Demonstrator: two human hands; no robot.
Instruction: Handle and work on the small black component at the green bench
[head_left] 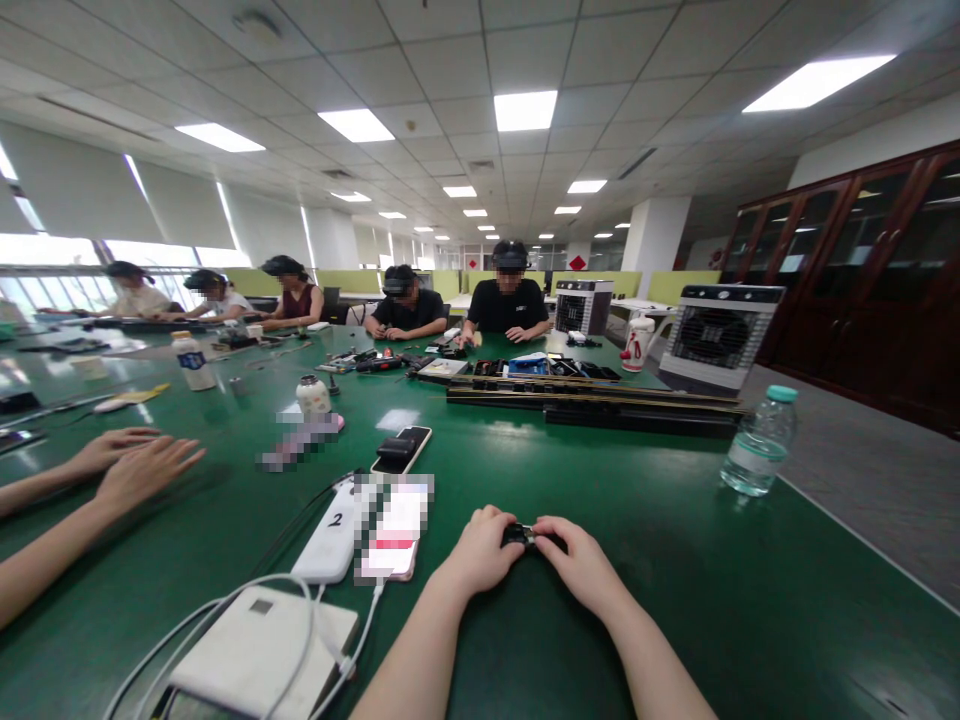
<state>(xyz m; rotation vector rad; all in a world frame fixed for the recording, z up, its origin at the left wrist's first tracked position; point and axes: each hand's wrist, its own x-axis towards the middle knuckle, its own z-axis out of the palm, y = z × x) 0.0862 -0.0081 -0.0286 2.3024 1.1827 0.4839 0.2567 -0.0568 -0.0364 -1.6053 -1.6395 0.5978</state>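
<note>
Both my hands meet over the green table [577, 460], around a small black object with a light metallic part [523, 535]; its kind is too small to make out. My left hand [484, 548] grips its left side, the fingers curled around it. From the right, my right hand [574, 555] pinches the lighter end between thumb and fingers. Much of the object is hidden by my fingers. Left of my hands lie a phone with a lit, blurred screen [397, 535] and a white power bank marked 2 [328, 535].
A white box [255, 650] with looping white cables lies at lower left. Another person's hands [142, 465] rest at the left. A water bottle [761, 445] stands near the right edge. Long black rails [637, 415] and tools lie farther back, before several seated people.
</note>
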